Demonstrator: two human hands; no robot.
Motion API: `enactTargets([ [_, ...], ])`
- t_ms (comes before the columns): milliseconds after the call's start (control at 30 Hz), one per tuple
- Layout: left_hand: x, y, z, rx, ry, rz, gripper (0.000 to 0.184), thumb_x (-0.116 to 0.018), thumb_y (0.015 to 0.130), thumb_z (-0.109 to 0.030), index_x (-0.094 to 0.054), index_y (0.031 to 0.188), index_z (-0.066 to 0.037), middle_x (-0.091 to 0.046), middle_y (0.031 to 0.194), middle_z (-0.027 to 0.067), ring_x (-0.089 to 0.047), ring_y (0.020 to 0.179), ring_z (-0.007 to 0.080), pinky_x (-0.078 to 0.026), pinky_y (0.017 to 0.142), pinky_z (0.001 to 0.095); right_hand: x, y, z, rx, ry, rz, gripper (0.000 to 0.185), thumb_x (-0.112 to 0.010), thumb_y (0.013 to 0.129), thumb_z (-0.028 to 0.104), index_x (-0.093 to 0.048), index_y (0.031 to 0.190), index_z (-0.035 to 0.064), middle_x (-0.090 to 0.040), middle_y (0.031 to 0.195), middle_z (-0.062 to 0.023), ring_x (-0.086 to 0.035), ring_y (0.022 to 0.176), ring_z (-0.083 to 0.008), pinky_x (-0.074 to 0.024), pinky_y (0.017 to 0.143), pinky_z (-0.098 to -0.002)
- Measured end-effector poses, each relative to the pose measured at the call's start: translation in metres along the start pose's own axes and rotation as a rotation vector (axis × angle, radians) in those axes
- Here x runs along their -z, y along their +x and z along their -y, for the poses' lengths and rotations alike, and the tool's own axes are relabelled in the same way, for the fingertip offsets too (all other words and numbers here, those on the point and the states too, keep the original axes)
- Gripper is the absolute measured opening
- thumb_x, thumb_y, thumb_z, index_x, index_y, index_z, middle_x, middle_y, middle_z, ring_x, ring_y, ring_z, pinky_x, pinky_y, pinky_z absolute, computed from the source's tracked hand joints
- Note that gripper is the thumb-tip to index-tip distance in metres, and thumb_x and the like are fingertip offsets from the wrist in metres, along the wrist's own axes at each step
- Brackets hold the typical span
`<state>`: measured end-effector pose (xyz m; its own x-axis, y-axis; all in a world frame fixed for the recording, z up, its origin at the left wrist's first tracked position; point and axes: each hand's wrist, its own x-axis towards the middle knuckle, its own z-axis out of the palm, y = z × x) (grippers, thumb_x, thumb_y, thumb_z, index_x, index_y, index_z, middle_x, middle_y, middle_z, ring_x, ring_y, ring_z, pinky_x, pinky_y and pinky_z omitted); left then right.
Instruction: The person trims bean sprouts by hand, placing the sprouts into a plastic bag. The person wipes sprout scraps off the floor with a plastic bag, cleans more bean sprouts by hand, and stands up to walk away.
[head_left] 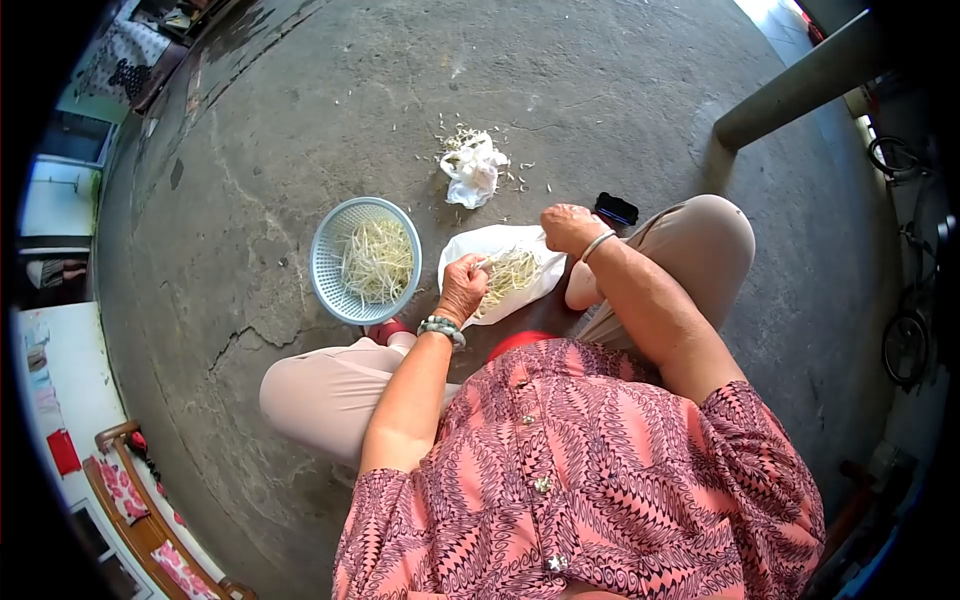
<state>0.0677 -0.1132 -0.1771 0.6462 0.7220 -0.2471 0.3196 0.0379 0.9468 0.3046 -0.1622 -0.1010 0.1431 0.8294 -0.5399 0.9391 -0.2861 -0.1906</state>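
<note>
A white plastic bag (462, 246) lies spread between my legs with pale bean sprouts (512, 275) inside. At its left side, my left hand (463, 287) is closed, with a bit of white plastic showing at the fingertips. My right hand (572, 229) is a closed fist at the bag's upper right edge and grips the plastic there; the fingertips are hidden. A light blue round plastic basket (322, 262) stands left of the bag, holding a loose heap of bean sprouts (378, 262).
Beyond the bag, a crumpled white bag (474, 172) lies among scattered sprout scraps (460, 137). A dark phone-like object (616, 209) rests on the concrete floor (270, 150) near my right knee. A round post (795, 90) rises at right. A wooden bench (150, 515) with cushions stands lower left.
</note>
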Motion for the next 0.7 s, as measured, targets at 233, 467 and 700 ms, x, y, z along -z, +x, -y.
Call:
enactTargets([
  [233,0.009,-0.005,-0.042,0.309,-0.615,0.029,0.021,-0.048,0.078,-0.002,-0.056,0.097,0.004,-0.055,0.067,0.0056,-0.047,0.047,0.009,-0.047,0.049,0.0245,-0.008,0.003,0.004,0.172,0.05,-0.027,0.028,-0.057,0.068,0.013,-0.066,0.094,0.0052,-0.065,0.094,-0.0163,-0.063,0.092,-0.0318,-0.0512,0.076,-0.0396],
  [467,0.024,-0.004,-0.069,0.246,-0.811,0.032,0.019,-0.044,0.083,-0.004,-0.055,0.097,0.003,-0.054,0.069,0.0046,-0.044,0.047,0.0084,-0.046,0.051,0.0253,-0.006,0.0,0.012,0.342,0.148,-0.173,0.032,-0.054,0.069,0.013,-0.063,0.098,0.0055,-0.065,0.095,-0.0161,-0.061,0.093,-0.0325,-0.0496,0.079,-0.0404],
  [700,0.027,0.001,-0.065,0.286,-0.97,-0.056,0.023,-0.046,0.079,-0.006,-0.053,0.1,0.002,-0.053,0.07,0.0031,-0.044,0.049,0.0097,-0.045,0.052,0.03,-0.017,0.002,0.022,0.333,0.038,-0.088,0.021,-0.054,0.07,0.016,-0.067,0.082,0.0036,-0.066,0.084,-0.0176,-0.064,0.082,-0.033,-0.0515,0.071,-0.0411],
])
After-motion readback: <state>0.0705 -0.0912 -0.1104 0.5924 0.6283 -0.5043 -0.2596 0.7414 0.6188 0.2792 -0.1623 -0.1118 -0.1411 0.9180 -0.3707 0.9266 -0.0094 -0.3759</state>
